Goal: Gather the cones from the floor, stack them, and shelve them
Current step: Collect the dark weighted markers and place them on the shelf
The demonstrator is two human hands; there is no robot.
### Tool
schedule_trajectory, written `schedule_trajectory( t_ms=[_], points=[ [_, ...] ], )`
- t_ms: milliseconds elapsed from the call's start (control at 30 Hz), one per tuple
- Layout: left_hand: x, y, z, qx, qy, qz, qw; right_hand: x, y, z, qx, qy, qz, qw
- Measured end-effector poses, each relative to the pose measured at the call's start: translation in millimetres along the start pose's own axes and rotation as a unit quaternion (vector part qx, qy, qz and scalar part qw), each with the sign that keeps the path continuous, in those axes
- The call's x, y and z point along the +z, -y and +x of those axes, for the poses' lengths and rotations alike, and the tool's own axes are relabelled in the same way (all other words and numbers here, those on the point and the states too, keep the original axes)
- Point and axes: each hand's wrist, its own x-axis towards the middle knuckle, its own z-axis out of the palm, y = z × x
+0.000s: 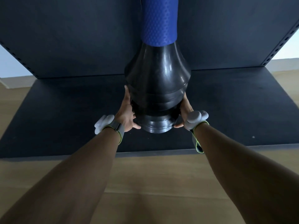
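Observation:
A stack of cones (157, 88) fills the middle of the view: several nested glossy black bases, with a blue textured sleeve (159, 21) on the upper part that runs out of the top edge. My left hand (127, 113) grips the left side of the black bases, fingers along the side and thumb under the lowest rim. My right hand (184, 110) grips the right side the same way. The stack sits over the black bottom shelf (64, 118); I cannot tell whether it touches the board.
The black back panel (72, 38) of the shelving unit rises behind the stack. A slotted upright (281, 41) stands at the right. Wooden floor (153, 183) lies in front of the shelf edge. Grey trackers are strapped to both wrists.

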Motion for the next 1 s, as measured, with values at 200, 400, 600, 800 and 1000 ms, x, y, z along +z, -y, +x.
schedule_trajectory(
  t_ms=[200, 400, 600, 800, 1000],
  points=[
    [4.6, 33.1, -45.4, -0.028, 0.023, -0.014, 0.999, -1.6, -30.2, -53.1, 0.059, -0.014, 0.031, 0.998],
    [9.9, 51.8, -73.1, -0.046, 0.030, -0.005, 0.998, -2.4, -52.3, -85.1, 0.021, -0.073, 0.000, 0.997],
    [6.0, 28.5, -85.0, -0.050, -0.001, 0.097, 0.994, -3.9, -53.6, -104.2, 0.077, -0.150, -0.013, 0.986],
    [19.3, -33.0, -100.5, 0.035, -0.008, 0.151, 0.988, -4.9, -79.5, -89.9, 0.211, -0.168, 0.099, 0.958],
    [17.6, -30.0, -96.8, 0.005, 0.069, 0.102, 0.992, -3.3, -98.0, -97.4, 0.175, -0.172, 0.127, 0.961]
  ],
)
